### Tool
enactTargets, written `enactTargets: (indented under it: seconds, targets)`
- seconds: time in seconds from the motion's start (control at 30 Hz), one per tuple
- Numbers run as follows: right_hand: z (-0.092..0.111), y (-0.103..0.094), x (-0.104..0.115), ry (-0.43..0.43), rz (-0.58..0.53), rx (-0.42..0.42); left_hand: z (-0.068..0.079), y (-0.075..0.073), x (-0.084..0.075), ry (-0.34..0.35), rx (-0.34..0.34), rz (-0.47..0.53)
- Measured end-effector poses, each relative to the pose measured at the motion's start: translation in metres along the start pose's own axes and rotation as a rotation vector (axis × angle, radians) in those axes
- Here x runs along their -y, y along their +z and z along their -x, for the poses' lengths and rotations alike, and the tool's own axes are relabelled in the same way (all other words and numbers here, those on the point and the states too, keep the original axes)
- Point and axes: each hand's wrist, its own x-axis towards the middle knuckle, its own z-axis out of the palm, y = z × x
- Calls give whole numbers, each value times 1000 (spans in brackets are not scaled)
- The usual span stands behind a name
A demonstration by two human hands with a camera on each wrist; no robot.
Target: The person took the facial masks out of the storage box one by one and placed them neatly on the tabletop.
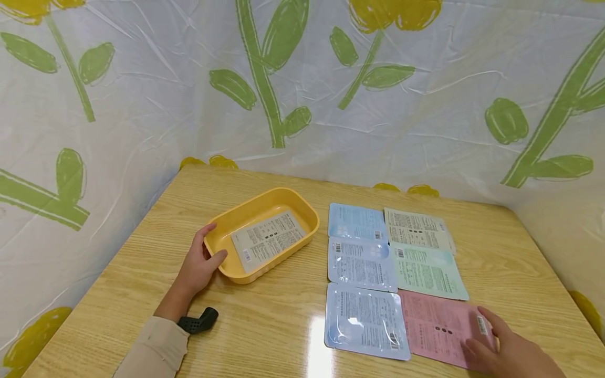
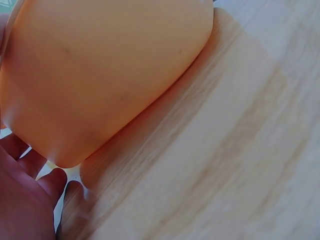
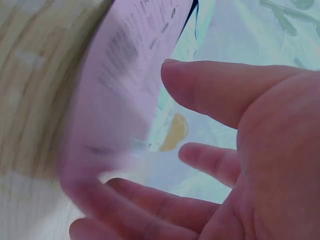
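Note:
A yellow plastic tray point(image 1: 302, 202) stands on the table at centre left, with a beige sachet point(image 1: 268, 239) lying in it. My left hand point(image 1: 200, 265) grips the tray's near left end, its thumb over the rim; the left wrist view shows fingers at the tray's outer wall point(image 2: 110, 75). At the front right lies a pink sachet point(image 1: 439, 328) printed with small text. My right hand point(image 1: 512, 349) is at its right end, fingertips point(image 3: 117, 187) right at the edge. The right thumb point(image 3: 200, 85) stands away from the sachet.
Beside the pink sachet lie two more columns' worth of packs: a silvery-blue sachet point(image 1: 366, 323), a lavender one point(image 1: 361, 265), a light blue one point(image 1: 356, 223), a green one point(image 1: 430, 270) and a beige one point(image 1: 418, 231). A flower-printed sheet point(image 1: 321, 142) hangs behind the wooden table point(image 1: 264, 325).

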Motion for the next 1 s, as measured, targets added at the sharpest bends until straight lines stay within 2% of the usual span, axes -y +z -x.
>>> enactTargets:
  seconds: [0.2, 0.33, 0.43, 0.63, 0.73, 0.87, 1.0]
  targets:
    - [3, -9, 6, 44, -38, 5, 1, 0, -1, 4, 2, -3]
    - [5, -19, 23, -3, -42, -103, 0, -1, -1, -6, -4, -14]
    - [5, -24, 37, -88, -17, -205, 0, -1, -1, -5, -4, -20]
    - [5, -32, 66, -211, -40, -284, 0, 0, -1, 0, 1, -20]
    - [5, -34, 79, -302, -76, -350, 0, 0, -1, -3, 2, -27]
    - [3, -41, 99, -422, -111, -401, -1, -1, -1, -3, 1, -32]
    - [1, -54, 127, -533, -126, -416, -1, -1, 0, 0, 1, -28]
